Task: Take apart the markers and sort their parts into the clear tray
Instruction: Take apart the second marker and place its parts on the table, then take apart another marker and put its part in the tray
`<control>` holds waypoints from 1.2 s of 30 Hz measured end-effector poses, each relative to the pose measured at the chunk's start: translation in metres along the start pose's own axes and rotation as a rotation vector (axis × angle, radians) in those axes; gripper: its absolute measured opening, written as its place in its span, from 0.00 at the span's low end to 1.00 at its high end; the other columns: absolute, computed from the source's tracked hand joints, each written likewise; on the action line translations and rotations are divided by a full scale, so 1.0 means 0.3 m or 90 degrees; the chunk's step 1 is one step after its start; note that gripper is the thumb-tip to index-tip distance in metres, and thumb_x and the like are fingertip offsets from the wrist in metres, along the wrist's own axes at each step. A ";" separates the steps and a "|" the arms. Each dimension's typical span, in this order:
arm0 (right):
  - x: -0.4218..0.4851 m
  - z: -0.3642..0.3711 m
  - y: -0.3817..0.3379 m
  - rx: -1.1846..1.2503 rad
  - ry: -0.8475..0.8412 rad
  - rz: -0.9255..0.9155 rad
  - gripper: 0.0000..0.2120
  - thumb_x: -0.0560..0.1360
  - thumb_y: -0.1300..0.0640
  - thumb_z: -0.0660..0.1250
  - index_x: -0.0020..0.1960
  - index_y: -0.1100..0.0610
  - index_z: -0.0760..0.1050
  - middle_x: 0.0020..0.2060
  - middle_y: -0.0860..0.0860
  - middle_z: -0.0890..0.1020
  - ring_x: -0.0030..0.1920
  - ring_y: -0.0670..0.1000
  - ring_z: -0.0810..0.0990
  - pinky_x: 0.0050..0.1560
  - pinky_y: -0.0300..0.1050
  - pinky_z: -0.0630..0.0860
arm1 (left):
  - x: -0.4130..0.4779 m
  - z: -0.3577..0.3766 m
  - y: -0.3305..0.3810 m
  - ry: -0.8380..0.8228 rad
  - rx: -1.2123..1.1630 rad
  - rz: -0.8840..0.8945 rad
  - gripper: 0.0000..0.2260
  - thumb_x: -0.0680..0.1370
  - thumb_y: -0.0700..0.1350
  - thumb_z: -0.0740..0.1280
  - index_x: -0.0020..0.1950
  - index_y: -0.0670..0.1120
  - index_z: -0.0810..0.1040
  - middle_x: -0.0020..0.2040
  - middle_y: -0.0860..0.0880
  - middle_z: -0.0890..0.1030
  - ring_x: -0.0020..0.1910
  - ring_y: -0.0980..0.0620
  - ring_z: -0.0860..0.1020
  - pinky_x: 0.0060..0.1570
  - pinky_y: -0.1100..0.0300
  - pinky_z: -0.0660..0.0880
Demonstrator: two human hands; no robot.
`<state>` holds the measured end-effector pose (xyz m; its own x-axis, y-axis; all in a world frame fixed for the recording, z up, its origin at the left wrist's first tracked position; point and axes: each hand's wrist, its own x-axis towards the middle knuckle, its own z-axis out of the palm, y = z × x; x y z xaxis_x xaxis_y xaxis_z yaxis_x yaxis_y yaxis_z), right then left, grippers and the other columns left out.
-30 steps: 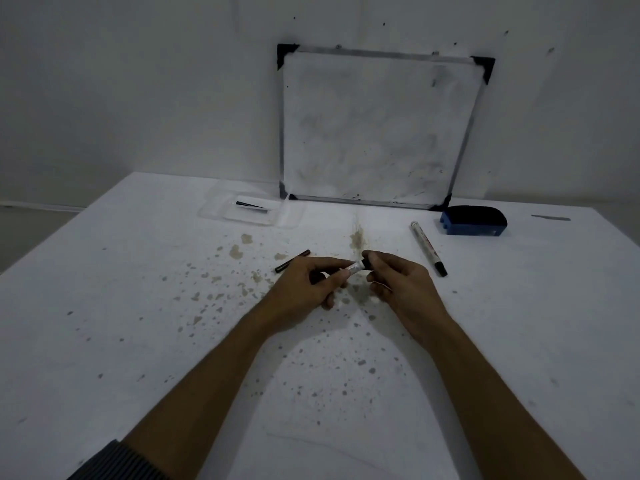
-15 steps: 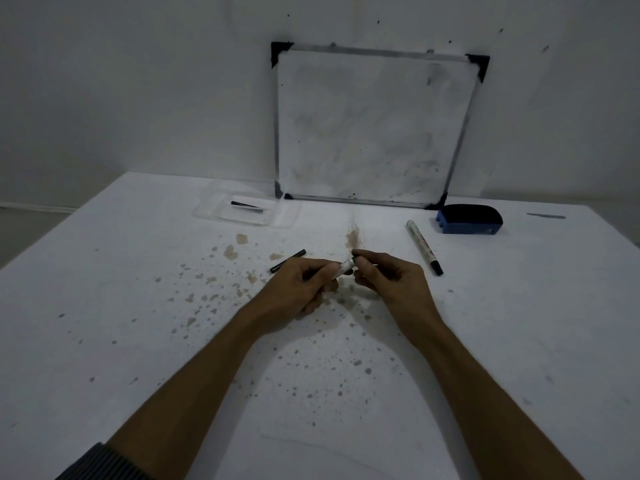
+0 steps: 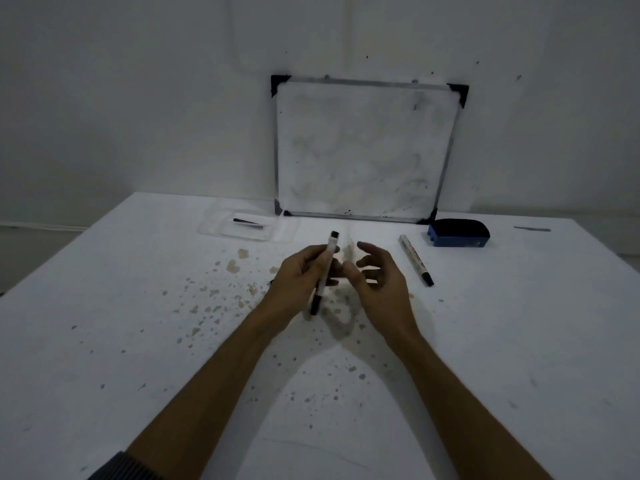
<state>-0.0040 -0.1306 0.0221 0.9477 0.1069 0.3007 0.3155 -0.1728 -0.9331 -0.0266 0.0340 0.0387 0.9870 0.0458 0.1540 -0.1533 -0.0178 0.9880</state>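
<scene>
My left hand (image 3: 300, 278) grips a white marker (image 3: 325, 275) with black ends, held nearly upright above the table. My right hand (image 3: 377, 282) hovers just right of it, fingers spread, and I see nothing in it. A second white marker (image 3: 414, 259) with a black cap lies on the table to the right. The clear tray (image 3: 221, 226) sits at the back left and holds a thin black part (image 3: 247, 222). A small black piece (image 3: 271, 281) peeks out on the table behind my left hand.
A small whiteboard (image 3: 363, 150) leans against the wall behind the hands. A blue-and-black eraser (image 3: 459, 233) sits to its right on the white table (image 3: 104, 306), which is speckled with brown stains. A dark streak (image 3: 531, 229) marks the far right.
My right hand has let go of the marker's end and opened. My left hand has swung the marker from lying sideways to nearly upright.
</scene>
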 end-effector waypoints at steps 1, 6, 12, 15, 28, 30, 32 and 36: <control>-0.008 0.003 -0.001 -0.012 0.001 -0.004 0.22 0.77 0.45 0.72 0.68 0.47 0.73 0.54 0.45 0.81 0.50 0.45 0.83 0.46 0.35 0.80 | 0.007 0.000 0.009 0.014 -0.017 -0.001 0.14 0.86 0.46 0.62 0.67 0.40 0.79 0.53 0.44 0.87 0.52 0.51 0.87 0.58 0.58 0.83; -0.030 0.019 -0.010 -0.124 0.012 -0.035 0.17 0.76 0.42 0.71 0.61 0.48 0.76 0.49 0.42 0.82 0.45 0.41 0.81 0.43 0.32 0.76 | 0.028 -0.019 0.036 0.015 -0.001 -0.017 0.13 0.86 0.49 0.62 0.65 0.42 0.77 0.58 0.49 0.88 0.60 0.55 0.85 0.59 0.66 0.79; -0.003 0.017 -0.007 -0.213 0.003 -0.047 0.16 0.78 0.44 0.69 0.62 0.51 0.80 0.52 0.44 0.82 0.44 0.38 0.78 0.42 0.27 0.70 | 0.051 -0.023 0.022 -0.017 0.041 -0.021 0.12 0.86 0.49 0.62 0.63 0.44 0.77 0.57 0.52 0.88 0.59 0.57 0.85 0.61 0.65 0.78; 0.051 0.003 0.002 -0.290 -0.026 -0.080 0.15 0.79 0.45 0.67 0.61 0.53 0.80 0.52 0.46 0.82 0.42 0.38 0.78 0.41 0.27 0.70 | 0.091 -0.051 0.013 -0.002 0.166 -0.014 0.14 0.84 0.53 0.64 0.65 0.47 0.78 0.53 0.56 0.88 0.55 0.60 0.85 0.64 0.57 0.79; 0.609 0.016 0.184 -0.722 -0.008 -0.151 0.13 0.79 0.48 0.68 0.60 0.52 0.83 0.53 0.55 0.84 0.56 0.59 0.78 0.57 0.53 0.69 | 0.299 -0.023 -0.191 -0.045 0.844 0.087 0.36 0.77 0.73 0.56 0.77 0.50 0.70 0.79 0.49 0.70 0.77 0.48 0.68 0.76 0.47 0.60; 0.646 0.030 0.216 -0.732 -0.018 -0.162 0.13 0.79 0.50 0.69 0.60 0.53 0.83 0.53 0.56 0.84 0.56 0.60 0.78 0.57 0.53 0.68 | 0.302 -0.027 -0.204 -0.049 0.846 0.094 0.37 0.78 0.72 0.57 0.78 0.50 0.69 0.80 0.49 0.68 0.78 0.48 0.67 0.77 0.49 0.59; 0.669 0.038 0.239 -0.737 -0.016 -0.171 0.13 0.78 0.50 0.69 0.59 0.53 0.84 0.52 0.56 0.85 0.56 0.60 0.78 0.56 0.53 0.68 | 0.302 -0.027 -0.208 -0.050 0.837 0.091 0.37 0.78 0.72 0.57 0.79 0.49 0.67 0.81 0.48 0.67 0.79 0.48 0.65 0.78 0.49 0.58; 0.682 0.045 0.270 -0.732 0.009 -0.177 0.13 0.78 0.48 0.70 0.58 0.53 0.85 0.49 0.56 0.85 0.53 0.60 0.78 0.54 0.53 0.67 | 0.308 -0.028 -0.205 -0.060 0.827 0.082 0.40 0.75 0.73 0.55 0.80 0.49 0.67 0.81 0.48 0.67 0.79 0.48 0.65 0.78 0.50 0.58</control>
<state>0.2147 -0.1095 0.0054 0.8383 0.2704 0.4735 0.3619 -0.9254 -0.1122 0.0737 0.0479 -0.0076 0.9765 -0.0972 0.1921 -0.1406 -0.9637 0.2269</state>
